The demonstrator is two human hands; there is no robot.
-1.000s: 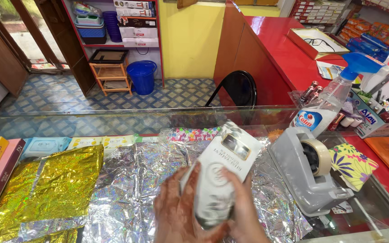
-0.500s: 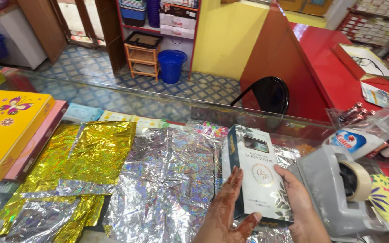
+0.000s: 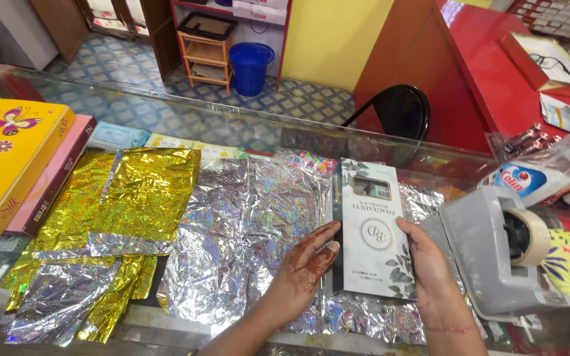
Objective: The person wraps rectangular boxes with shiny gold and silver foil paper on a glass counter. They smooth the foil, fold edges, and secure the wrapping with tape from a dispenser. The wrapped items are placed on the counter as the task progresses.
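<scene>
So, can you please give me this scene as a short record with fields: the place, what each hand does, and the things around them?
Place: shop counter with a glass top
Left hand: on the left edge of a white box
Right hand: on the right edge of the same box
Box: flat, tall, with a small window near the top
Under the box: silver wrapping foil
Left of it: gold wrapping foil
Far left: yellow box with butterflies
Right: grey tape dispenser

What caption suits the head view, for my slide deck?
Both hands, left hand and right hand, hold a white box over silver foil.
</scene>
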